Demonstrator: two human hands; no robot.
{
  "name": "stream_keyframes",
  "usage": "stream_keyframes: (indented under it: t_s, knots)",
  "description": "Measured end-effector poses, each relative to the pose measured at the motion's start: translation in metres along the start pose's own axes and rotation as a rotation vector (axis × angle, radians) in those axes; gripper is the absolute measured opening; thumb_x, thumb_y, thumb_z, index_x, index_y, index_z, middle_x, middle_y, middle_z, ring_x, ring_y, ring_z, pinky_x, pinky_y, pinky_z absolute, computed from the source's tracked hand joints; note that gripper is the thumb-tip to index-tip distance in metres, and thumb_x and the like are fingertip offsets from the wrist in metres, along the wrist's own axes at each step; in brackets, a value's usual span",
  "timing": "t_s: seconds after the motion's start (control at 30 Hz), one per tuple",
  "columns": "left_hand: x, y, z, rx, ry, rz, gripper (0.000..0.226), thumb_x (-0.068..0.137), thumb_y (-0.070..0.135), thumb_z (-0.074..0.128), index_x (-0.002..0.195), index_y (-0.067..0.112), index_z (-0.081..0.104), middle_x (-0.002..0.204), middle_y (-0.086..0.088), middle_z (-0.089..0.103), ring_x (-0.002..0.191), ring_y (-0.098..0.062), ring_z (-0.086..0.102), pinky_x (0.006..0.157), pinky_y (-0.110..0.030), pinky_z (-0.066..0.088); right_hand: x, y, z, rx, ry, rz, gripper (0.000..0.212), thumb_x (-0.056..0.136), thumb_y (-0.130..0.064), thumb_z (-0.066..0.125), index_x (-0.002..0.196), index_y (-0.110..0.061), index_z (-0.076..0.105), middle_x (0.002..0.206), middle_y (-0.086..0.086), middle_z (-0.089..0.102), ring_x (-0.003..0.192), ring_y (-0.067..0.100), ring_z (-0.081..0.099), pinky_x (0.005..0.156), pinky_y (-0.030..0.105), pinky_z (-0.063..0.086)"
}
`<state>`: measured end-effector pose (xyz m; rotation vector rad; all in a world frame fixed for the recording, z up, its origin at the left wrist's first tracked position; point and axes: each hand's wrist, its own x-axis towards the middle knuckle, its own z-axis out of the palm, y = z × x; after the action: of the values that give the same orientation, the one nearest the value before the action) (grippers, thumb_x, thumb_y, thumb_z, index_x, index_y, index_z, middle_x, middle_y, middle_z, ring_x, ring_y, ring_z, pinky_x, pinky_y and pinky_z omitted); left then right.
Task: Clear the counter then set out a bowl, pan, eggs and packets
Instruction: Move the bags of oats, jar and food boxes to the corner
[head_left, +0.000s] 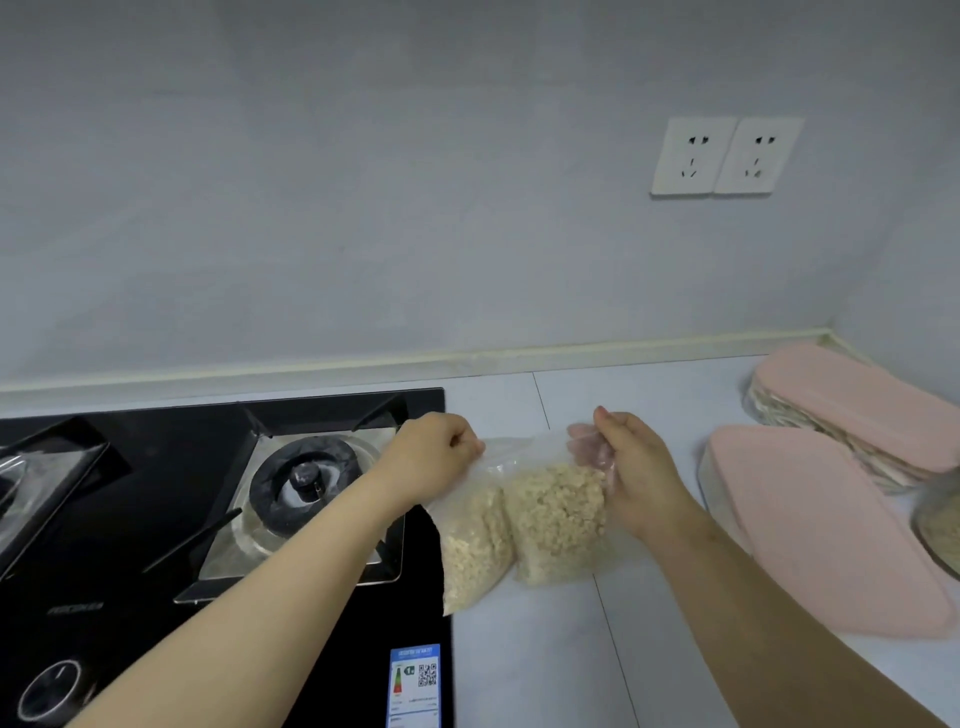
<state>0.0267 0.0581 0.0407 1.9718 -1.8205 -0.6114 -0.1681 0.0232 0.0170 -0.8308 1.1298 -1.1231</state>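
Observation:
A clear plastic packet of pale oat-like flakes (556, 519) rests on the white counter (649, 649), just right of the stove edge. Its lower left part (475, 551) hangs over the black stove top. My left hand (434, 457) pinches the packet's top left corner, fingers closed. My right hand (631, 467) grips the top right corner, with some fingers showing through the plastic. No bowl, pan or eggs are in view.
A black glass gas stove (156, 519) with a burner (306, 483) and a knob (49, 691) fills the left. Two pink-lidded containers (810, 525) (852, 400) stand at the right, with a glass jar (940, 525) at the edge. Wall sockets (727, 156) are above.

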Motion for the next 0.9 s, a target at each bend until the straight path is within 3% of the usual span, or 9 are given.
stream_keyframes:
  t_s: [0.1, 0.17, 0.23, 0.3, 0.4, 0.47, 0.6, 0.77, 0.9]
  knots:
    - [0.002, -0.001, 0.006, -0.136, 0.052, -0.118, 0.020, 0.095, 0.023, 0.046, 0.079, 0.015, 0.054, 0.070, 0.009, 0.050, 0.072, -0.013, 0.049, 0.055, -0.016, 0.035, -0.002, 0.002, -0.002, -0.027, 0.038, -0.020, 0.025, 0.096, -0.016, 0.051, 0.071, -0.009, 0.052, 0.077, 0.007, 0.069, 0.057, 0.010, 0.064, 0.065, 0.026, 0.049]
    - [-0.001, -0.005, 0.009, -0.389, 0.044, -0.193, 0.007, 0.093, 0.023, 0.053, 0.092, 0.017, 0.058, 0.086, 0.004, 0.056, 0.075, -0.008, 0.052, 0.062, -0.017, 0.041, -0.005, 0.005, -0.007, -0.073, -0.009, 0.041, 0.015, 0.094, -0.019, 0.054, 0.082, -0.010, 0.058, 0.087, 0.008, 0.067, 0.071, 0.015, 0.063, 0.068, 0.029, 0.050]
    - [-0.010, -0.013, 0.015, -0.702, -0.063, -0.234, 0.037, 0.084, 0.029, 0.065, 0.118, 0.018, 0.055, 0.109, 0.002, 0.057, 0.091, -0.007, 0.055, 0.075, -0.019, 0.042, -0.008, 0.011, -0.013, -0.121, -0.113, 0.135, 0.008, 0.090, -0.016, 0.059, 0.096, -0.012, 0.060, 0.088, 0.006, 0.068, 0.078, 0.018, 0.065, 0.064, 0.030, 0.049]
    - [-0.016, -0.025, 0.027, -0.851, -0.179, -0.233, 0.083, 0.061, 0.043, 0.076, 0.135, 0.022, 0.044, 0.124, 0.001, 0.054, 0.107, -0.017, 0.055, 0.084, -0.026, 0.042, -0.007, 0.018, -0.018, -0.241, -0.175, 0.192, 0.024, 0.085, -0.008, 0.061, 0.108, -0.013, 0.056, 0.094, 0.005, 0.067, 0.084, 0.018, 0.064, 0.065, 0.030, 0.048]
    - [-0.023, -0.029, 0.049, -0.698, -0.186, -0.248, 0.106, 0.048, 0.040, 0.081, 0.141, 0.029, 0.031, 0.132, 0.002, 0.051, 0.117, -0.023, 0.053, 0.098, -0.036, 0.046, -0.006, 0.027, -0.025, -0.447, -0.165, 0.218, 0.033, 0.079, 0.000, 0.060, 0.106, -0.017, 0.048, 0.096, 0.002, 0.057, 0.086, 0.018, 0.056, 0.069, 0.030, 0.044]
    - [-0.025, -0.027, 0.058, -0.580, -0.055, -0.312, 0.085, 0.061, 0.025, 0.081, 0.136, 0.021, 0.041, 0.124, -0.002, 0.057, 0.111, -0.022, 0.057, 0.095, -0.040, 0.051, -0.007, 0.029, -0.028, -0.555, -0.166, 0.234, 0.030, 0.077, 0.001, 0.062, 0.093, -0.014, 0.042, 0.090, 0.002, 0.049, 0.080, 0.017, 0.050, 0.068, 0.029, 0.041]
    - [-0.028, -0.018, 0.062, -0.436, 0.068, -0.401, 0.012, 0.085, 0.017, 0.062, 0.095, 0.012, 0.061, 0.092, -0.006, 0.062, 0.086, -0.023, 0.060, 0.075, -0.032, 0.050, -0.012, 0.035, -0.034, -0.524, -0.128, 0.276, 0.047, 0.071, -0.001, 0.075, 0.106, -0.011, 0.046, 0.109, 0.010, 0.060, 0.094, 0.022, 0.060, 0.080, 0.036, 0.052]
    - [-0.031, -0.013, 0.046, -0.729, 0.135, -0.467, 0.025, 0.098, 0.020, 0.039, 0.081, 0.017, 0.057, 0.096, -0.009, 0.058, 0.087, -0.021, 0.050, 0.073, -0.030, 0.042, -0.027, 0.034, -0.024, -0.395, -0.077, 0.161, 0.033, 0.068, 0.004, 0.078, 0.087, -0.014, 0.059, 0.089, 0.002, 0.068, 0.078, 0.015, 0.065, 0.064, 0.026, 0.050]
    - [-0.036, 0.002, 0.011, -0.980, 0.200, -0.521, 0.020, 0.100, 0.025, 0.039, 0.093, 0.020, 0.057, 0.094, -0.003, 0.061, 0.090, -0.022, 0.056, 0.090, -0.041, 0.045, -0.036, 0.014, 0.002, -0.233, -0.080, 0.072, 0.029, 0.071, 0.004, 0.074, 0.095, -0.008, 0.064, 0.087, 0.008, 0.072, 0.077, 0.022, 0.070, 0.061, 0.029, 0.055]
